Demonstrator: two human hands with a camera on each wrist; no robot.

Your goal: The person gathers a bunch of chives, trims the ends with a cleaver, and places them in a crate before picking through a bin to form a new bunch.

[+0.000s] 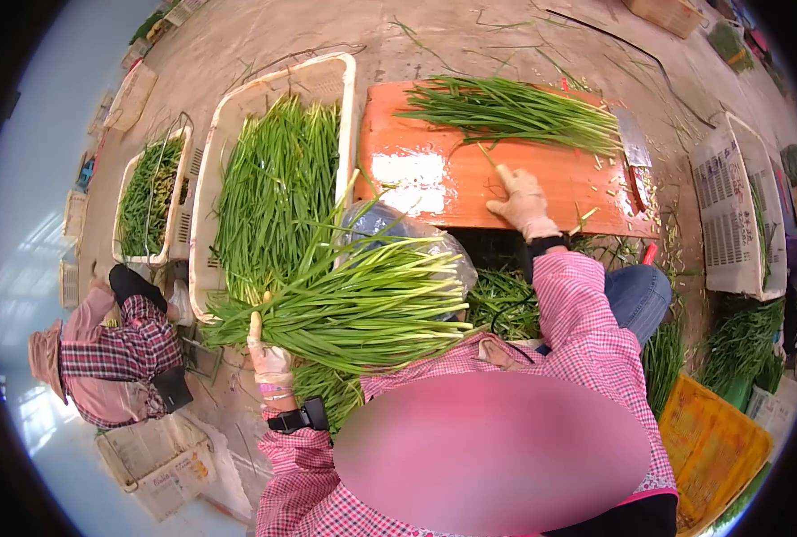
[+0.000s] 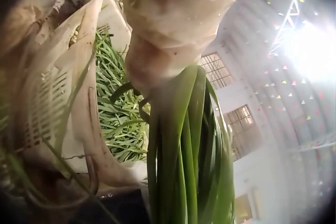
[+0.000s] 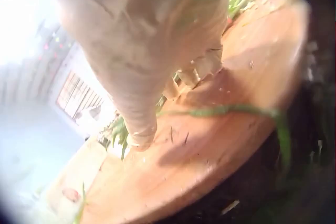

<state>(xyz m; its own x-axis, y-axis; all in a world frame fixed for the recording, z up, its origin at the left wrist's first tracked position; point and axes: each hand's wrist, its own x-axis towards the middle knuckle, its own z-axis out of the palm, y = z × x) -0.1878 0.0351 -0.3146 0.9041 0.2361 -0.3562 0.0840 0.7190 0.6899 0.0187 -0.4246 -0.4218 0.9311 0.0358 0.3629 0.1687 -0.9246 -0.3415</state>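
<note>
My gloved left hand grips a big bunch of garlic chives by the leafy end, the pale stems pointing right. The long flat leaves hang from this hand in the left wrist view. My gloved right hand is over the orange board, thumb spread from the fingers, fingertips right at the surface. A loose green strand runs under that hand and over the board's edge in the right wrist view. A second bunch of chives lies along the board's far side.
A white crate full of chives stands left of the board. A flat metal blade lies at the board's right end among cut bits. Another white crate and a yellow crate are at right. A person in a hat sits at far left.
</note>
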